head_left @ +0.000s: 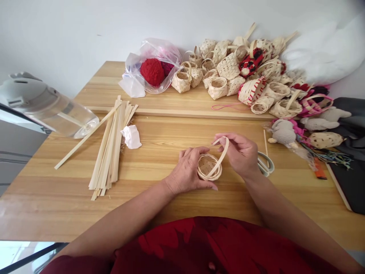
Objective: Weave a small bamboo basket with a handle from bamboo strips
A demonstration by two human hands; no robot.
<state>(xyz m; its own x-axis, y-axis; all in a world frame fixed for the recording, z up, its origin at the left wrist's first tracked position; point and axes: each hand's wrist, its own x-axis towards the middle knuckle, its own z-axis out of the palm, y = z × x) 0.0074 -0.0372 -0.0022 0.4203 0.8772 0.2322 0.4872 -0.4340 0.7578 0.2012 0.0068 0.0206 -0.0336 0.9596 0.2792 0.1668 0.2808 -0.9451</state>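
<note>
Pale woven straw, that's the little basket (209, 167) sitting mid-table, just in front of the person, mouth tipped up toward the camera so you can see the open-weave bottom. A flat strip (221, 155) runs from its near rim up and away to the right, then curls over at the top like a handle; its long axis leans diagonally, low end at the basket, high end by the right fingers. The left hand (189, 171) comes in from the lower left and wraps the basket's left side, fingers curled over the far rim and thumb pressed along the near rim. The right hand (241, 154) comes in from the lower right, wrist bent, pinching the curled top end of the strip between thumb and fingertips. Both forearms angle inward over the table (171, 205). Scissors (266, 163) lie just past the right hand, partly hidden by it. Off to the left there's a bundle of loose strips (110, 152), lying roughly front to back, with a crumpled white scrap (131, 136) beside it. At the back sits a heap of finished baskets (242, 72) and a bag of red yarn (152, 70).
</note>
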